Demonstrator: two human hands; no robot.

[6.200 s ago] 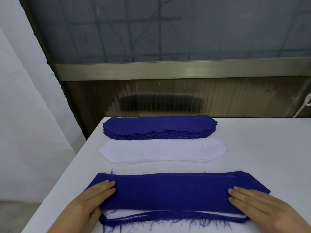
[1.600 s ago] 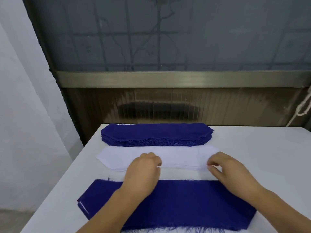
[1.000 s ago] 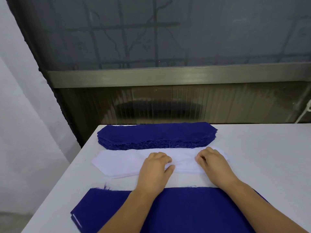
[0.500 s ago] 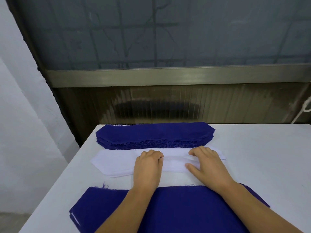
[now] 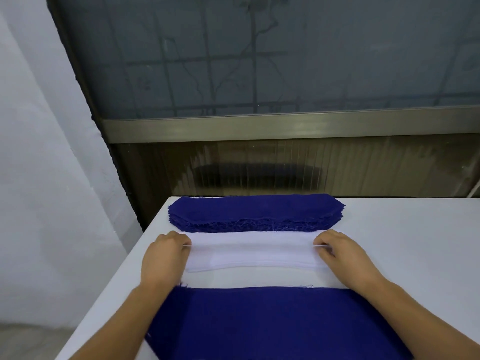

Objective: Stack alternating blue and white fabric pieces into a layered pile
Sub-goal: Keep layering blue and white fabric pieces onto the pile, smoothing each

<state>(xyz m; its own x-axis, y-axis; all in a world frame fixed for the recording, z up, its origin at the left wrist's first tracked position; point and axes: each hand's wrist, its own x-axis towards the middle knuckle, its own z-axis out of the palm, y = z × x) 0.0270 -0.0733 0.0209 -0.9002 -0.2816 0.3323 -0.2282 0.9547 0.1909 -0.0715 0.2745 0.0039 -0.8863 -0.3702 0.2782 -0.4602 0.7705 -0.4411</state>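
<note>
Step in hand: lifting top white piece (image 5: 253,246) off white stack (image 5: 249,265) at bench (image 5: 405,245) centre, left hand (image 5: 166,255) pinching its 9 o'clock end, right hand (image 5: 337,252) its 3 o'clock end. Next, by judgement: carrying it level toward 6 o'clock, laying it square on blue-topped layered pile (image 5: 259,323). Count: two hands; three heaps, namely blue stack (image 5: 255,213) at 12 o'clock, white stack, layered pile; single pieces uncountable.

Left grip (image 5: 163,258) and right grip (image 5: 340,258) curled, pinching, arms extended forward
</note>
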